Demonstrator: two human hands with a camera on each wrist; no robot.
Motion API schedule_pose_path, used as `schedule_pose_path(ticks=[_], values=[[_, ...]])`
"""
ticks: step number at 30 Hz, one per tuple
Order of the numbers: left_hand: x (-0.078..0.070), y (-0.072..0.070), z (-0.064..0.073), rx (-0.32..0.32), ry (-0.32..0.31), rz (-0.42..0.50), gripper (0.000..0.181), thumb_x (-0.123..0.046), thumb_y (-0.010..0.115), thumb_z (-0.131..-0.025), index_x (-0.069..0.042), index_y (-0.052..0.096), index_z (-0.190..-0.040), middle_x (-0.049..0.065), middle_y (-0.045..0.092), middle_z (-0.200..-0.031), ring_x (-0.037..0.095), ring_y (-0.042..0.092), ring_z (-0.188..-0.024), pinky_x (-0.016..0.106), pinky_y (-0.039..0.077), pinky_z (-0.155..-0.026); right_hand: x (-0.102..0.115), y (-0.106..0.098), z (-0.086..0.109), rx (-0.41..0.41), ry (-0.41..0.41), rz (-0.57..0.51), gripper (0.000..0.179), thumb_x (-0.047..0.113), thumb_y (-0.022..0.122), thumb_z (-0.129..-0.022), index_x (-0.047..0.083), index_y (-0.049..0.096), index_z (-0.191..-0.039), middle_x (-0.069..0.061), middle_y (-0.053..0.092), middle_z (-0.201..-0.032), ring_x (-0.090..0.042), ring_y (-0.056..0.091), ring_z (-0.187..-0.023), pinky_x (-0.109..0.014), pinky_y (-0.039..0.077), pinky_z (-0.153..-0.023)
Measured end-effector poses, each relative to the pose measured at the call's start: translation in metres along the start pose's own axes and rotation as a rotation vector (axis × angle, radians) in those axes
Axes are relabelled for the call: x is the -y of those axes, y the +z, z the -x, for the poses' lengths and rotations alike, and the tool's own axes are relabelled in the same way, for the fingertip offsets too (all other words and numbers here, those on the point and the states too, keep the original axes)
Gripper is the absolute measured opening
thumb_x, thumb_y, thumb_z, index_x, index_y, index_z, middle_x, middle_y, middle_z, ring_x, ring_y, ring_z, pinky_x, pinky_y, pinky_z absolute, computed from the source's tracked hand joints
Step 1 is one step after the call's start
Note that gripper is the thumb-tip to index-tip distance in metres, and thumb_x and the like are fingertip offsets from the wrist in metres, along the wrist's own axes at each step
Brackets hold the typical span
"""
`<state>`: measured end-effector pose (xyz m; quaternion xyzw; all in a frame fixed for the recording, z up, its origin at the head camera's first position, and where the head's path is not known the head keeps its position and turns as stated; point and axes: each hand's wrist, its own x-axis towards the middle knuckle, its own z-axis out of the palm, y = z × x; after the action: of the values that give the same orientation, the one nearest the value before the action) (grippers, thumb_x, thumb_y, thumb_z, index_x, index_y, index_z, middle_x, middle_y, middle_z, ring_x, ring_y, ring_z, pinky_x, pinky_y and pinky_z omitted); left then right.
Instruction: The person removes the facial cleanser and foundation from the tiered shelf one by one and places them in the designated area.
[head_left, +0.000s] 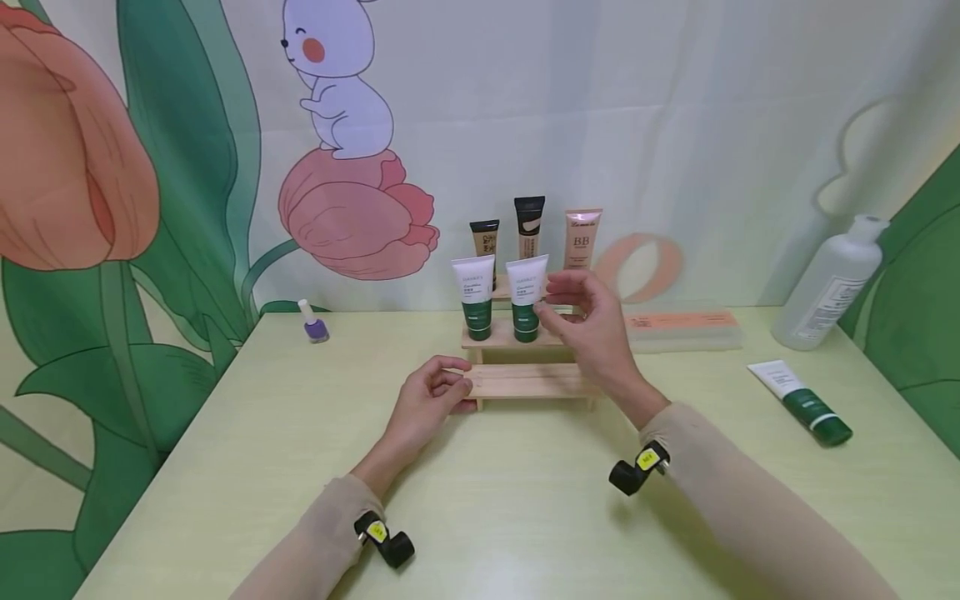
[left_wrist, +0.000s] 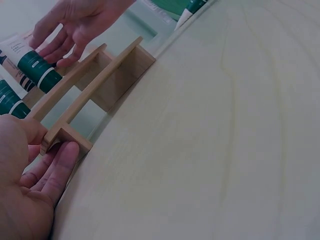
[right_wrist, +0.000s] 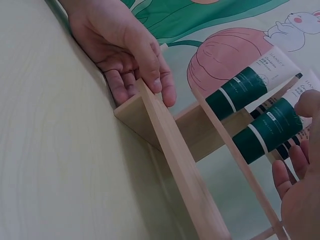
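A stepped wooden display rack (head_left: 532, 385) stands on the table. My left hand (head_left: 427, 398) grips the left end of its lowest step, thumb and fingers around the board. Two white and green squeeze tubes stand cap-down on the middle step: a left tube (head_left: 477, 296) and a right tube (head_left: 527, 296). Beside the right tube is my right hand (head_left: 597, 337), fingers loosely bent and spread, thumb tip at the tube's edge. On the back step are a black and gold tube (head_left: 485, 239), a black-topped beige tube (head_left: 529, 227) and a pink BB cream tube (head_left: 582, 239).
Another white and green tube (head_left: 802, 404) lies on the right of the table. Behind it stands a large white bottle (head_left: 828, 283). A flat clear case (head_left: 684, 332) lies right of the rack. A purple nail polish bottle (head_left: 315, 325) stands at the back left.
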<state>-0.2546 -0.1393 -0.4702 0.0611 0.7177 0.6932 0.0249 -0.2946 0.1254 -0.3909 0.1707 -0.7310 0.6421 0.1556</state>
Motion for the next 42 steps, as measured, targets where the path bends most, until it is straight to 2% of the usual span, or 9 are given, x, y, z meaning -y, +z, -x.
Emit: schedule_pose_path(ticks=[6,13,23,31,42], values=[[-0.001,0.000,0.000,-0.004,-0.007,-0.007,0.025,-0.001,0.070,-0.109,-0.004,0.069,-0.134,0.016,0.074,-0.108,0.021,0.077,-0.094,0.038,0.073,-0.089,-0.007,0.010,-0.002,0.017,0.023,0.003,0.049,0.006,0.083,-0.100,0.003,0.060,-0.144,-0.014,0.069,-0.138,-0.028,0.067,-0.124,-0.031,0.065,-0.097],[-0.001,0.001,0.000,-0.004,0.000,0.000,0.025,0.001,0.070,-0.108,-0.002,0.069,-0.133,0.016,0.074,-0.107,0.021,0.077,-0.093,0.038,0.073,-0.088,-0.010,0.018,-0.002,0.033,0.039,0.032,0.053,0.008,0.084,-0.101,0.004,0.059,-0.147,-0.015,0.069,-0.137,-0.027,0.066,-0.122,-0.044,0.063,-0.102],[-0.001,0.000,0.000,-0.007,0.004,0.000,0.025,0.001,0.070,-0.108,-0.002,0.069,-0.133,0.016,0.074,-0.107,0.020,0.077,-0.093,0.037,0.073,-0.087,-0.008,0.020,-0.002,0.036,0.018,0.054,0.052,0.008,0.084,-0.101,0.004,0.058,-0.146,-0.015,0.070,-0.133,-0.026,0.067,-0.116,-0.038,0.064,-0.097],[0.000,0.000,0.000,-0.001,0.005,0.002,0.025,0.001,0.070,-0.108,-0.002,0.069,-0.133,0.016,0.074,-0.108,0.020,0.077,-0.093,0.037,0.073,-0.087,-0.009,0.019,0.003,0.009,-0.012,0.091,0.052,0.008,0.085,-0.100,0.004,0.058,-0.145,-0.014,0.070,-0.131,-0.023,0.067,-0.115,-0.038,0.064,-0.096],[0.000,0.000,0.001,0.001,0.004,-0.010,0.025,0.000,0.070,-0.109,-0.003,0.069,-0.134,0.016,0.075,-0.109,0.021,0.078,-0.094,0.037,0.073,-0.088,-0.004,0.002,0.003,-0.026,-0.032,0.041,0.048,0.009,0.086,-0.099,0.003,0.061,-0.139,-0.012,0.070,-0.129,-0.024,0.068,-0.112,-0.030,0.063,-0.090]])
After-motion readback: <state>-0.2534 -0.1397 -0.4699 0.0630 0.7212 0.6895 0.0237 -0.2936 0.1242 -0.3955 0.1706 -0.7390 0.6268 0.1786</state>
